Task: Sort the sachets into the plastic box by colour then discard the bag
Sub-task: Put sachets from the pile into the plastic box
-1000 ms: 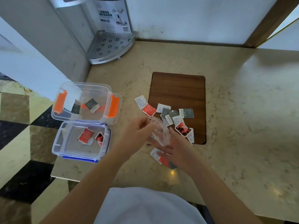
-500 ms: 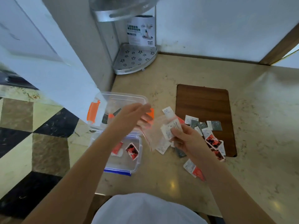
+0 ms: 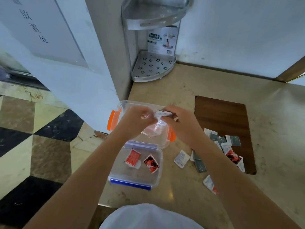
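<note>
Both hands are over the clear box with orange clips [image 3: 113,119]. My left hand [image 3: 133,119] pinches the clear plastic bag [image 3: 153,131], which hangs down crumpled. My right hand [image 3: 179,123] holds a white sachet [image 3: 162,113] at the bag's top edge. Nearer to me, the blue-clipped box [image 3: 132,183] holds two red sachets [image 3: 132,157]. Loose white, grey and red sachets [image 3: 231,152] lie scattered on the counter and the wooden board's near edge.
A dark wooden board [image 3: 221,116] is set into the beige counter at right. A metal corner shelf [image 3: 152,66] stands at the back by the wall. The counter's left edge [image 3: 105,184] drops to a chequered floor.
Both hands moved left from the sachet pile to above the orange-clipped box, carrying the bag. The camera swung left as well.
</note>
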